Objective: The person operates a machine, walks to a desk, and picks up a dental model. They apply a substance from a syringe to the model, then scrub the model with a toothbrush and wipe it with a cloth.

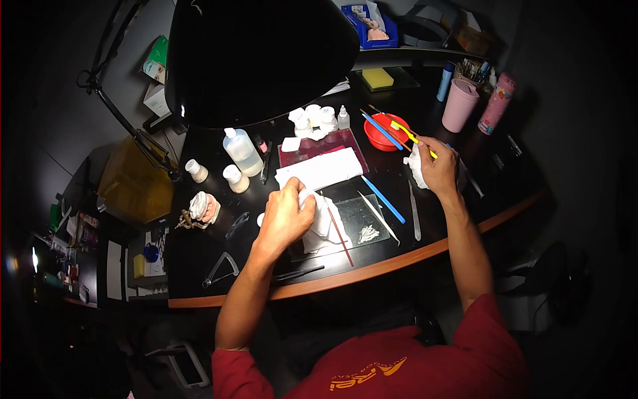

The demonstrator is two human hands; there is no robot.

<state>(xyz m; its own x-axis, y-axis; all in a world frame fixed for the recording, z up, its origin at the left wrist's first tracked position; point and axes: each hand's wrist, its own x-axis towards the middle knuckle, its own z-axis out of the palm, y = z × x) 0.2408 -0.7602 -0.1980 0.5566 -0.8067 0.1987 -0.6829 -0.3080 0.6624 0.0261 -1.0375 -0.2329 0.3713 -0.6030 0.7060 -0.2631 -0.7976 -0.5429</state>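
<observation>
My left hand (287, 216) is closed in a fist over a crumpled white cloth (327, 229) near the front of the desk. White shows at its fingertips, but what it grips is hidden. A thin reddish-brown brush (339, 233) lies across that cloth. In my right hand (438, 166) is a yellow toothbrush (407, 132), its bristled head pointing up and left by the rim of a red bowl (380, 141). White crumpled tissue (417, 167) sits just beside and under this hand. Blue-handled brushes (387, 133) rest across the bowl.
A dental model (203, 208), a clear bottle (243, 153) and small jars (235, 178) stand at left. A folded white towel (322, 167) lies centrally. Near the front are a glass plate (365, 216), a blue-handled tool (385, 199) and a metal spatula (415, 213). Pink cups (460, 106) stand at right.
</observation>
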